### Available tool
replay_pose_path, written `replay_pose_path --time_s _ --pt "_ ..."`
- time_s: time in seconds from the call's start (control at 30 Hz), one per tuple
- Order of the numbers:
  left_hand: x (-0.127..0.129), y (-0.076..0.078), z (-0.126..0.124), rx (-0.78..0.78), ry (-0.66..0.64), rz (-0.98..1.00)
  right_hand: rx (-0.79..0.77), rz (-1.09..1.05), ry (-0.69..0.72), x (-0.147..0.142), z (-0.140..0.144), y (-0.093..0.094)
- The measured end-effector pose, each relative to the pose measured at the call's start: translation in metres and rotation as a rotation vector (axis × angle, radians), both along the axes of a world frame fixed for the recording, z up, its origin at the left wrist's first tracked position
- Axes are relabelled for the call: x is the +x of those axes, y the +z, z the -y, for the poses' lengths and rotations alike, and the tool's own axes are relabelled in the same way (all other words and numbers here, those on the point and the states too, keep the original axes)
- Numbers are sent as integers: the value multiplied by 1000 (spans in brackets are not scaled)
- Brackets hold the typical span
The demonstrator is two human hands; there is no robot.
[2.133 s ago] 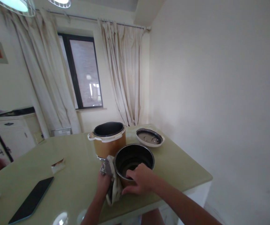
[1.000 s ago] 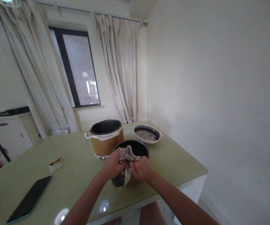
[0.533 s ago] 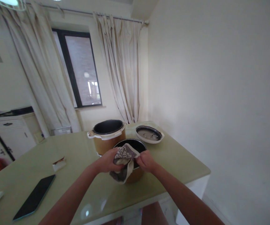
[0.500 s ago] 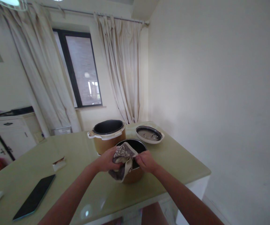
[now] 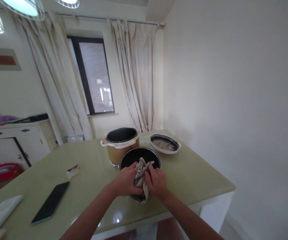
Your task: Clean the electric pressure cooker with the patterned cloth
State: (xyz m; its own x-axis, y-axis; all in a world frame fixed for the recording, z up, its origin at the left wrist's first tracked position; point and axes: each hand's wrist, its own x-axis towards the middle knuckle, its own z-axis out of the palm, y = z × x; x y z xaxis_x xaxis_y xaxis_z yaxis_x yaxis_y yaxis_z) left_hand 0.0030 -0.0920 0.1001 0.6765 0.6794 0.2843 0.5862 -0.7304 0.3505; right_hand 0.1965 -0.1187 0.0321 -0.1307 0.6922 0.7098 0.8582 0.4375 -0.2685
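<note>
1. Both hands are at the near rim of the inner pot, which stands on the table just in front of the cooker body.
2. Left hand: fingers curled shut around the lower part of the cloth. Right hand: fingers closed on the same cloth from the other side, the two hands nearly touching.
3. Change from half a second ago: the cloth was spread wider and draped over the rim, hands further apart. Now it is gathered into a narrow bunch between them, its top poking up over the rim and its tail hanging down the near outside wall.
4. Two seconds back, the right hand gripped the rim alone while the left held the cloth beside the pot; now both grip the cloth.
5. Judgement: the cloth is being regripped or refolded; wiping the pot looks unfinished.
6. Lid lies apart, right of the cooker. Phone lies well to the left, untouched.
</note>
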Motion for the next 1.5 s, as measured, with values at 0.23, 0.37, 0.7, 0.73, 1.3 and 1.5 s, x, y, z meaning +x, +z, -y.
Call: replay_pose_path --time_s 0.23,0.37,0.7,0.73,1.3,1.5 --pt "-3 11 7 -5 -54 -102 18 -8 82 8 -5 1" --pt "-6 14 5 -24 -56 -100 38 -17 77 9 -2 1" --pt "-12 13 -2 -18 -137 -114 236 -79 170 47 -8 -3" --pt "-12 12 -2 -13 -129 -113 222 -85 192 52 -9 -1" --pt "10 0 2 -48 -121 46 340 -162 158 44 7 -5" --pt "-7 0 -5 -24 -105 37 83 -341 287 67 -3 7"
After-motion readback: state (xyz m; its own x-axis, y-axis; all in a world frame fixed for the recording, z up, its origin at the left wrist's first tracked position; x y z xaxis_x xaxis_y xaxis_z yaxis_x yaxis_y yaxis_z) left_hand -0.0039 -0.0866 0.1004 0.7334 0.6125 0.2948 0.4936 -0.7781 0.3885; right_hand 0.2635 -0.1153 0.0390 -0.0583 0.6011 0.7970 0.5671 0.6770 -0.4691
